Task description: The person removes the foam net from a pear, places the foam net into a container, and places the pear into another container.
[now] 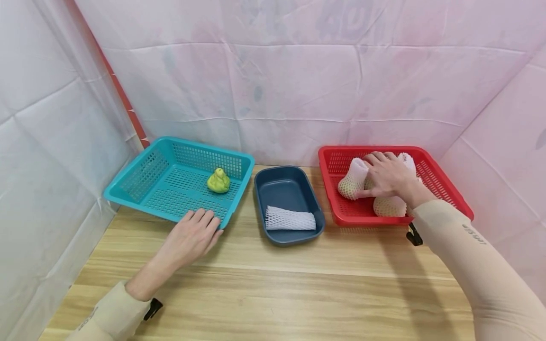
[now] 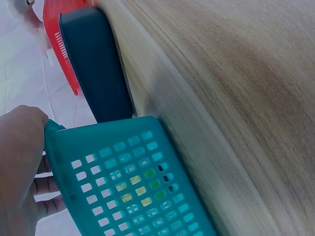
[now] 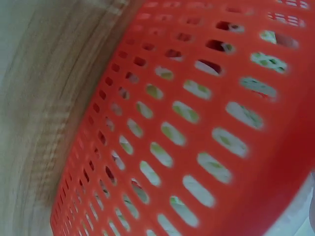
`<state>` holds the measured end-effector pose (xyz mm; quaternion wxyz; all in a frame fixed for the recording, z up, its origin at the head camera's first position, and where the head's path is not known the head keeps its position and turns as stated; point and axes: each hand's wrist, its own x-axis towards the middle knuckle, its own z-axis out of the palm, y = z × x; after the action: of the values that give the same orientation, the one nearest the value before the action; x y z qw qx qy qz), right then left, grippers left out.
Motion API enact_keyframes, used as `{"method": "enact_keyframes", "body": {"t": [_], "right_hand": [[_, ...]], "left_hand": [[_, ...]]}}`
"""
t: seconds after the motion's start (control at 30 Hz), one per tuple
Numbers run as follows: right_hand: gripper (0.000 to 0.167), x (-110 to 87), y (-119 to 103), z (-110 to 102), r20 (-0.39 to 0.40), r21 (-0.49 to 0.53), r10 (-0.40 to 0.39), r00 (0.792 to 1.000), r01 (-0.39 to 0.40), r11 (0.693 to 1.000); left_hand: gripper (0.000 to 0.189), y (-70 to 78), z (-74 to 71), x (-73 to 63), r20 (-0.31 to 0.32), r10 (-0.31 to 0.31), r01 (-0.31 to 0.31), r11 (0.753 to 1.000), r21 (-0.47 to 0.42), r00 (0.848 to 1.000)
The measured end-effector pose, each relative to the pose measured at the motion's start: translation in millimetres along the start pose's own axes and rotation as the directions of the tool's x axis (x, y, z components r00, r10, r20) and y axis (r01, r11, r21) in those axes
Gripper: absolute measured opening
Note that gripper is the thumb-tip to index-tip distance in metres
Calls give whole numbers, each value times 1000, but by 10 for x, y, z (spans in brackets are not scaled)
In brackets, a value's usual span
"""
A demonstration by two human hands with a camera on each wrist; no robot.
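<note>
My left hand grips the near right corner of a teal basket, with its fingers curled over the rim. In the left wrist view the fingers show behind the perforated wall. A lumpy yellow-green fruit or vegetable with a knobbed top sits inside that basket. On the right, my right hand reaches down into a red basket among several pale items in white foam nets. Its thumb lies against a netted item; the fingertips are hidden. The right wrist view mostly shows the basket's slotted side.
Between the baskets stands a dark blue tray, with a white foam net sleeve lying across its near end. All three containers stand on a wooden table. Pale cloth hangs behind and at both sides.
</note>
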<state>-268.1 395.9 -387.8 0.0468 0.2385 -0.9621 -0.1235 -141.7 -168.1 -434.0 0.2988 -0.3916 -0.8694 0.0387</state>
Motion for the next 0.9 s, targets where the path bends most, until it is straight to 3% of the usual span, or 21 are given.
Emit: {"method": "enact_keyframes", "body": {"t": [0.37,0.53,0.9], "right_hand": [[100,75,-132,63,23,-40,-96,995,97,994],[93,87,-194,113,79,-45,-134,988,138,989],[78,118,-289,126,110,-64,-179,978,187,980]], "left_hand": [[49,2,11,-6,-2,-3,3,1000,1,1000],[50,5,15,-9,-4,-4,4,1000,0,1000],[50,0,29,-15,-10,-4,4,1000,0,1000]]}}
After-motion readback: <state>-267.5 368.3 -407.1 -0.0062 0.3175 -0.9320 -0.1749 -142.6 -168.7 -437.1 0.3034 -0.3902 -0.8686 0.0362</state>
